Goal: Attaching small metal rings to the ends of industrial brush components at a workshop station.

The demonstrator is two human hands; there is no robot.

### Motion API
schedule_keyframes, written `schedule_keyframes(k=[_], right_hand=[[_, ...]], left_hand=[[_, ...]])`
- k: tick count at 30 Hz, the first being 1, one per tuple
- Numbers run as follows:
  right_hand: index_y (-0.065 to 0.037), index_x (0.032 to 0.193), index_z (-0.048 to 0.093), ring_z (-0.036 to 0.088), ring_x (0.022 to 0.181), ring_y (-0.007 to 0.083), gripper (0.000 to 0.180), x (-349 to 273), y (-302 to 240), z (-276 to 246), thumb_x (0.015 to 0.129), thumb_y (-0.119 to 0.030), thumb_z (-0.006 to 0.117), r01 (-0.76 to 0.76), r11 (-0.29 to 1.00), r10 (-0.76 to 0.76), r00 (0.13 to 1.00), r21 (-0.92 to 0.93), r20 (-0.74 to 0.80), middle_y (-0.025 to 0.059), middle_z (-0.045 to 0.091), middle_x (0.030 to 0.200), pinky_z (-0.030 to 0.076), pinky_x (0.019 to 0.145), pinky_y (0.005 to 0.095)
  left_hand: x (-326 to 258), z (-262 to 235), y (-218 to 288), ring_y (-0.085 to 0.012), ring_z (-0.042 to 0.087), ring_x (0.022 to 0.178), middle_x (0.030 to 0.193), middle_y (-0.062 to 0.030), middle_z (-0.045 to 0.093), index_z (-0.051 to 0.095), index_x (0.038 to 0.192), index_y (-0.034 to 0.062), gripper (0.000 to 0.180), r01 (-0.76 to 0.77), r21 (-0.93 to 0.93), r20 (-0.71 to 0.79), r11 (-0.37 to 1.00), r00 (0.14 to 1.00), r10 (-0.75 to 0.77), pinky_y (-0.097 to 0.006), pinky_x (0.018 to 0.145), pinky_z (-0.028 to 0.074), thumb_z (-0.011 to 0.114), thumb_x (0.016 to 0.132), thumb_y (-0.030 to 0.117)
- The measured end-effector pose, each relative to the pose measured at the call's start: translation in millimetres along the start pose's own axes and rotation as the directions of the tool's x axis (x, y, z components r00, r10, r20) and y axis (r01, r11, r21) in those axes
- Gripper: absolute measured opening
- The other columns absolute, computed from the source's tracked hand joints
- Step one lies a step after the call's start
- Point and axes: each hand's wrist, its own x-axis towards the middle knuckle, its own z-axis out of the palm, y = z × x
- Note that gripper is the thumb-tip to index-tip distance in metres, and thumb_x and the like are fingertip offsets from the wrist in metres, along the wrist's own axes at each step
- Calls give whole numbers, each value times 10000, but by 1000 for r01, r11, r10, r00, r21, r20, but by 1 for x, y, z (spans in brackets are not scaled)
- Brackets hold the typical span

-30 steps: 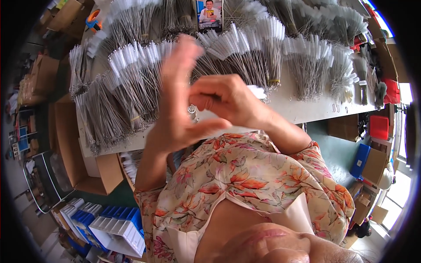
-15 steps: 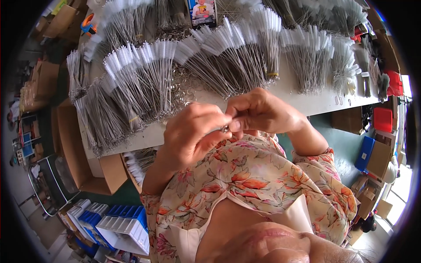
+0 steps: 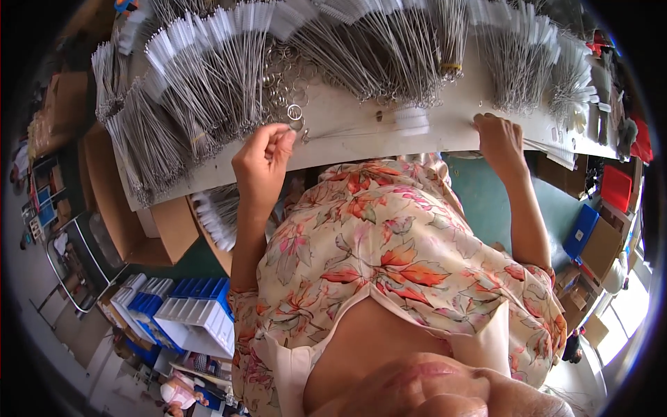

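Note:
My left hand (image 3: 262, 165) is at the table's near edge, thumb and forefinger pinched together at a shiny metal split ring (image 3: 294, 112). Beside those fingertips is a loose pile of similar metal rings (image 3: 281, 76). A single wire-handled brush (image 3: 413, 120) with white bristles lies between my hands, its thin handle stretching left. My right hand (image 3: 501, 142) is over the right part of the table, fingers curled and pressed together with the tips low over the tabletop. Whatever they pinch is too small or hidden to name.
Dense bundles of wire-handled brushes (image 3: 208, 76) cover the far side of the white table (image 3: 333, 149). More brushes (image 3: 556, 151) lie at the right edge. An open cardboard box (image 3: 170, 226) stands left, with blue and white bins (image 3: 201, 313) below it.
My hands were together in front of my chest, fingering a small metal piece. They have parted: the left went to the ring pile, the right out to the table's right. The view has shifted.

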Motion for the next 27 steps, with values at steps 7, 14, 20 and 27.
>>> schedule_keyframes(k=[7,14,20,27], right_hand=[[-29,854,627,578,585,240,78,5,-48,-1,809,-64,573,123,550,-51,992,826,-114,99,607,723,473,552,317],[-71,780,627,608,644,251,67,39,-160,-16,778,-137,617,563,403,-372,821,721,-433,74,615,806,493,582,346],[-65,801,639,612,646,241,64,54,-167,-37,774,-122,624,524,252,-445,809,813,-384,78,624,790,485,590,344],[-18,872,642,522,553,72,154,58,-154,-68,867,-151,566,-22,55,-562,825,998,49,43,636,765,425,496,237]], left_hand=[[-21,21,-14,-178,550,481,613,-76,564,577,840,38,208,95,281,0,955,995,-100,-305,464,430,674,770,208],[-9,8,5,-125,623,696,850,-104,620,536,821,-1,51,119,-332,55,936,993,-107,-260,594,511,585,813,14],[27,-39,34,-125,612,793,1019,-141,593,615,875,-23,96,19,-483,198,876,976,88,-246,678,541,548,812,-51],[38,-51,41,-161,620,850,1035,-155,584,617,940,-27,183,4,-581,269,814,945,187,-265,729,544,550,782,-89]])
